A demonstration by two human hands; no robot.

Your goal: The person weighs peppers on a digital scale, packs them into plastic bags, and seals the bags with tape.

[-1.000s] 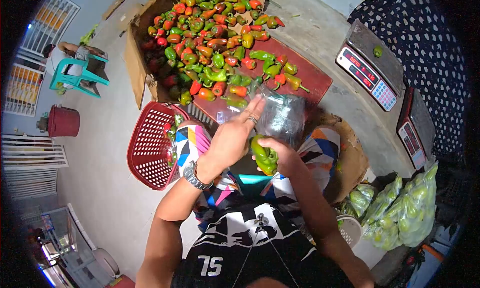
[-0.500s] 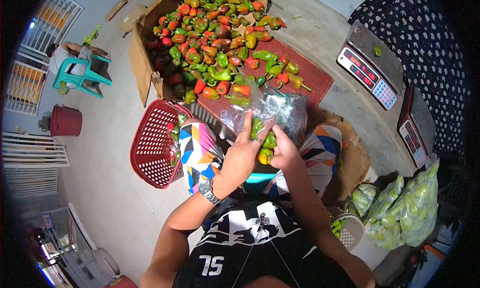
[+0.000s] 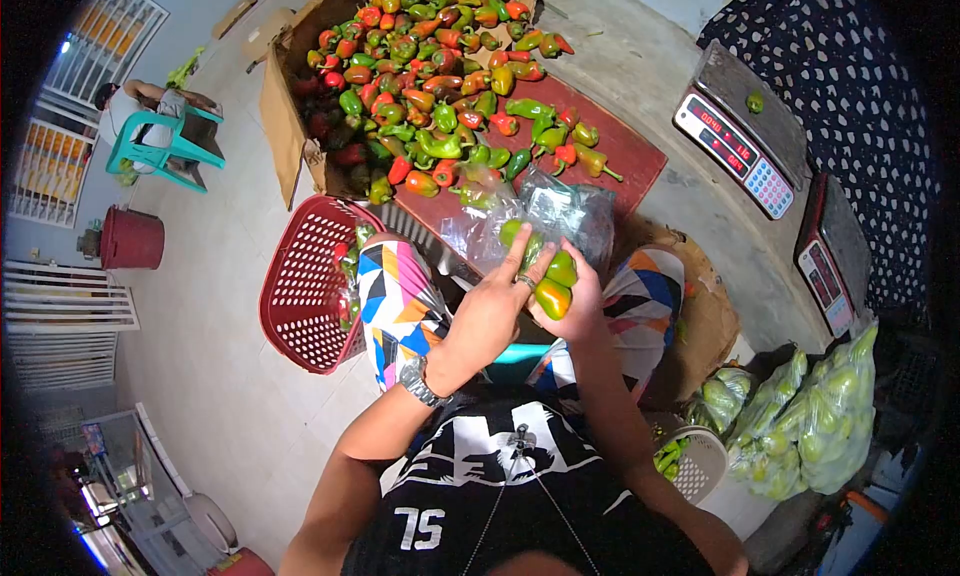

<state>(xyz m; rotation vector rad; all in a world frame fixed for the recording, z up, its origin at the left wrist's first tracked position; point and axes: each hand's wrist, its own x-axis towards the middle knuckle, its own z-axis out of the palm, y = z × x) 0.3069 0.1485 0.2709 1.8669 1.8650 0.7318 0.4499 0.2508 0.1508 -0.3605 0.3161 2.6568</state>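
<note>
My left hand, with a wristwatch, has its index and middle fingers over a clear plastic bag with green peppers in it. My right hand curls around a green-and-orange bell pepper and a green one just above it. Whether those two lie inside the plastic cannot be told. Behind the hands, a stack of clear plastic bags rests on the red board. Loose red and green peppers are heaped beyond.
A red basket with bagged peppers stands left of my knee. Digital scales are at right, one with a green pepper on it. Filled plastic bags and a pale basket sit lower right. A person sits on a teal chair.
The peppers by my right hand have turned and show more of the orange-green one. My left hand's fingers have shifted right and slightly down over the bag.
</note>
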